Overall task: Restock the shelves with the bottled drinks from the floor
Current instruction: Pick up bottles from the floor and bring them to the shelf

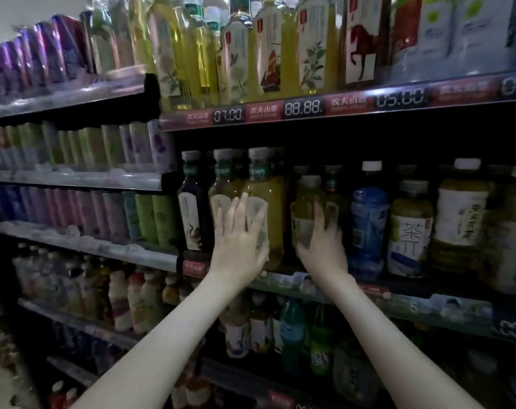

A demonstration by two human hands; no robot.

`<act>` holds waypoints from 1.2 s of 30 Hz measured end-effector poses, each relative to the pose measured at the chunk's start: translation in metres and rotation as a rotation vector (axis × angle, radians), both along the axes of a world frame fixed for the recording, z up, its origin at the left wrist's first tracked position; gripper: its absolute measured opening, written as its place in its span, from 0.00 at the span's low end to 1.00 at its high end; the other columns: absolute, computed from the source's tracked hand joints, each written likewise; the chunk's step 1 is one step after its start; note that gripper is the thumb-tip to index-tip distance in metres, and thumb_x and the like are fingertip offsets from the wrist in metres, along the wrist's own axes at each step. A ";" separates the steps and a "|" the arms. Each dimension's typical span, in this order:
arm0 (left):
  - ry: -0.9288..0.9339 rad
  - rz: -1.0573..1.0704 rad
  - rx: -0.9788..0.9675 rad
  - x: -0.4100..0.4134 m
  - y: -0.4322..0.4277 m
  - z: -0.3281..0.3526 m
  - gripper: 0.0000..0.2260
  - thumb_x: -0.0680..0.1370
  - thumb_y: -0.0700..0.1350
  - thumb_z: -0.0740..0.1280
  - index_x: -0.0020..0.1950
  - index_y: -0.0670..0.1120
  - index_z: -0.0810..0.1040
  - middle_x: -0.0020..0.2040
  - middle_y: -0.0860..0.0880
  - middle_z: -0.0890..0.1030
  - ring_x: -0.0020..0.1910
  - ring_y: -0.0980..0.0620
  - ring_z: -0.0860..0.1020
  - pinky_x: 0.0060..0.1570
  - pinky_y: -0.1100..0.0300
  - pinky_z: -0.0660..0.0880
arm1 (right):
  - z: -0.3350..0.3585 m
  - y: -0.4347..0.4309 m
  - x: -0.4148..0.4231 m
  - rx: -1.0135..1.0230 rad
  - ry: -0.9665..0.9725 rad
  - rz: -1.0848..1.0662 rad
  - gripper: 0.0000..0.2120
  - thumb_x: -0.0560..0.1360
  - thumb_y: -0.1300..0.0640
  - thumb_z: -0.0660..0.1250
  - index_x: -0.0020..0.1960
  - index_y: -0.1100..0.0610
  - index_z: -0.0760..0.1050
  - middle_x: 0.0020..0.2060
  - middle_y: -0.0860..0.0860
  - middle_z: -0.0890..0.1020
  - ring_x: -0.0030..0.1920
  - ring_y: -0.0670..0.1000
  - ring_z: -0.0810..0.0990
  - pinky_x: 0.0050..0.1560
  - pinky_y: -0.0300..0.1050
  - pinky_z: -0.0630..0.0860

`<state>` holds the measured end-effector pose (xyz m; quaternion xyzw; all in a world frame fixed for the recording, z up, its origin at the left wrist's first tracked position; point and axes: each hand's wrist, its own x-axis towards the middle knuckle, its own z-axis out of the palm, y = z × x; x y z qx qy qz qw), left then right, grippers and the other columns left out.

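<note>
Pale wall (20,10) — dim, tiered shelving (73,103)

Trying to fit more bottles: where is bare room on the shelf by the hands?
A narrow dark gap between the yellow drink bottle under the left hand and the olive drink bottle at the right hand. From the blue bottle rightward it is packed.

Clear glossy plastic bottles (265,202) with matt paper-like labels (410,246), dark shelves (369,287).

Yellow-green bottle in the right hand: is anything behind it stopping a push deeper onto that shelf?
Probably. The right hand grips the yellow-green bottle at the front edge of the shelf, and a darker capped bottle stands close behind it, to its right. The blue bottle crowds its right side too.
</note>
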<state>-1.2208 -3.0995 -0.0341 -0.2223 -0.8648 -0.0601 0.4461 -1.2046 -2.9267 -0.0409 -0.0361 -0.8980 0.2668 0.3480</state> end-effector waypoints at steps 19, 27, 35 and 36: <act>-0.141 -0.853 0.302 -0.016 0.005 0.005 0.29 0.79 0.56 0.61 0.76 0.55 0.54 0.74 0.47 0.61 0.72 0.50 0.61 0.70 0.52 0.61 | -0.014 -0.018 0.016 0.117 0.482 0.046 0.48 0.71 0.62 0.74 0.74 0.42 0.43 0.69 0.55 0.60 0.63 0.54 0.70 0.53 0.47 0.75; -0.292 -1.018 0.453 0.004 0.014 0.049 0.16 0.76 0.59 0.66 0.56 0.50 0.72 0.42 0.57 0.77 0.40 0.62 0.76 0.33 0.72 0.69 | -0.001 -0.017 0.061 0.268 0.222 0.139 0.50 0.74 0.54 0.72 0.75 0.36 0.36 0.73 0.45 0.57 0.62 0.52 0.72 0.50 0.54 0.80; -0.481 -0.929 0.647 -0.007 0.005 0.053 0.13 0.76 0.59 0.66 0.52 0.50 0.76 0.43 0.55 0.81 0.42 0.61 0.79 0.42 0.54 0.78 | 0.048 0.036 0.049 0.166 0.382 -0.313 0.35 0.77 0.50 0.65 0.78 0.53 0.51 0.70 0.58 0.65 0.70 0.58 0.61 0.67 0.47 0.61; -0.484 -0.921 0.639 -0.007 0.004 0.054 0.14 0.76 0.59 0.66 0.53 0.51 0.76 0.44 0.55 0.81 0.42 0.61 0.79 0.42 0.54 0.78 | 0.055 0.039 0.043 0.150 0.354 -0.410 0.38 0.77 0.51 0.66 0.79 0.54 0.49 0.70 0.61 0.64 0.69 0.61 0.61 0.68 0.53 0.61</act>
